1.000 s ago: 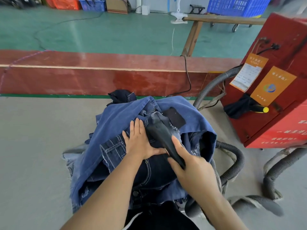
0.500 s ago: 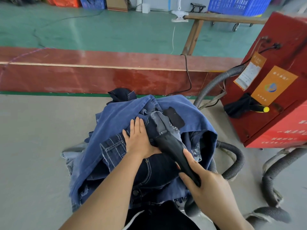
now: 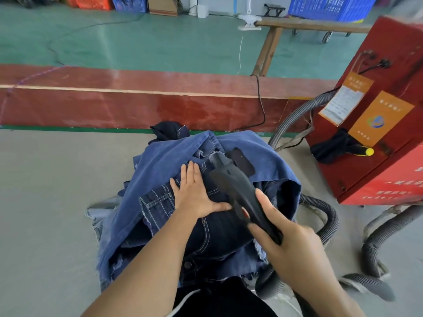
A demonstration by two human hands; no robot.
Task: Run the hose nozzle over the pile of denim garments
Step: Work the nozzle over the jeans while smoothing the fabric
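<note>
A pile of blue and dark denim garments [image 3: 160, 170] lies heaped on the grey table [image 3: 50, 202] in front of me. My left hand [image 3: 194, 193] presses flat on the dark jeans at the pile's middle, fingers straight. My right hand [image 3: 288, 241] grips the rear of a black hose nozzle [image 3: 238, 191], whose tip lies on the denim near a frayed light patch. A grey ribbed hose [image 3: 325, 216] curls away from the pile's right side.
A red machine [image 3: 375, 143] with orange labels stands close at the right, more grey hose [image 3: 384, 232] looping below it. A long red board [image 3: 137, 104] runs along the table's far side, with a black cable over it. Crates and a wooden bench stand on the green floor beyond.
The nozzle slid back toward me along the jeans and now lies slightly forward again. My right hand moved with it. My left hand stays pressed on the pile.
</note>
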